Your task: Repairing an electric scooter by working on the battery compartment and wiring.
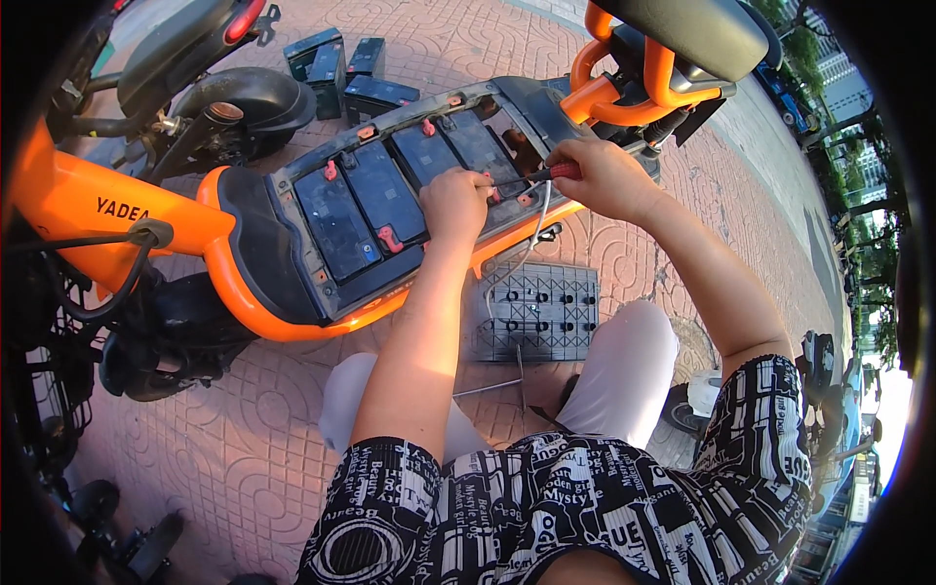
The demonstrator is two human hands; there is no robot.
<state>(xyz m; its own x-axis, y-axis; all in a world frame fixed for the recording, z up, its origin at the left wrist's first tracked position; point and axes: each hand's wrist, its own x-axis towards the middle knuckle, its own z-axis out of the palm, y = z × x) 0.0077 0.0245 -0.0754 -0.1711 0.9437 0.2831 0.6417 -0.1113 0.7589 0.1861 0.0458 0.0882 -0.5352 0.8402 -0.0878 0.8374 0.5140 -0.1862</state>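
Note:
An orange electric scooter (219,200) has its floorboard bay open, with dark batteries (331,219) in a row and red terminal pieces (387,237) on them. My right hand (600,180) grips a red-handled screwdriver (564,172) over the bay's right part, its shaft pointing left. My left hand (453,205) is closed at the shaft's tip above the batteries; what its fingers pinch is hidden. A pale cable (536,229) hangs from near the right hand over the scooter's near edge toward a black ribbed panel (534,312) lying on the paving.
Several loose batteries (380,95) lie on the paving behind the scooter. Another scooter with a black tyre (234,93) stands at back left. The orange seat frame (648,93) rises at back right. My knees are below the ribbed panel. Parked two-wheelers and trees line the right rim.

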